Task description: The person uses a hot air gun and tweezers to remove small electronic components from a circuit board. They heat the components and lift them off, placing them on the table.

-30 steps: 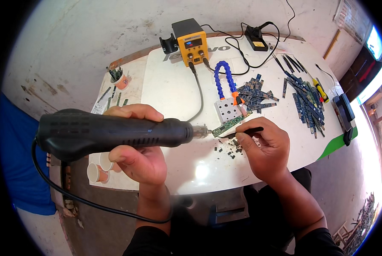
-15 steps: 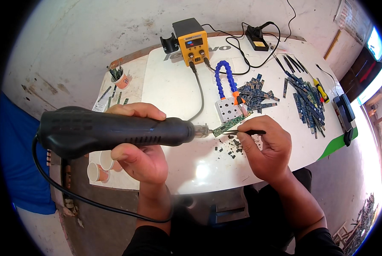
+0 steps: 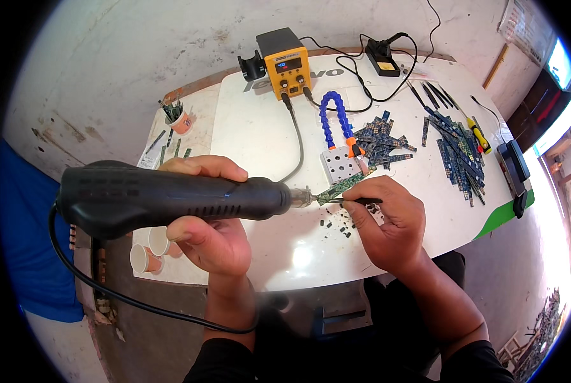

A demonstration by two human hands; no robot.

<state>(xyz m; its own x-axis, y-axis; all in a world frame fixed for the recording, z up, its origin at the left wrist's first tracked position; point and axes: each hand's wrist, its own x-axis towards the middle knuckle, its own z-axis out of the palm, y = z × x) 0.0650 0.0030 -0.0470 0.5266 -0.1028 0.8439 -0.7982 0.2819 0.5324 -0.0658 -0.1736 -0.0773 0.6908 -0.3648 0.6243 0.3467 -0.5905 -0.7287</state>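
Left hand (image 3: 220,247) wraps gun (image 3: 170,196), nozzle (image 3: 299,197) just beside left end of board (image 3: 343,186); right hand (image 3: 393,220) pinches tweezers (image 3: 370,201). Board slants beside block (image 3: 338,167). Risks: drifting nozzle could scorch board or right hand; hard tweezers push could shift board; airflow could scatter chips (image 3: 345,225).

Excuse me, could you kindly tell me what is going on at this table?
A person's left hand holds a black hot-air gun, its metal nozzle at the near end of a narrow green circuit board. Their right hand grips dark tweezers, with the tips by that same end. The board's far end is beside a grey metal block. Small dark pieces lie scattered nearby, and a heap of board strips sits beyond the block.
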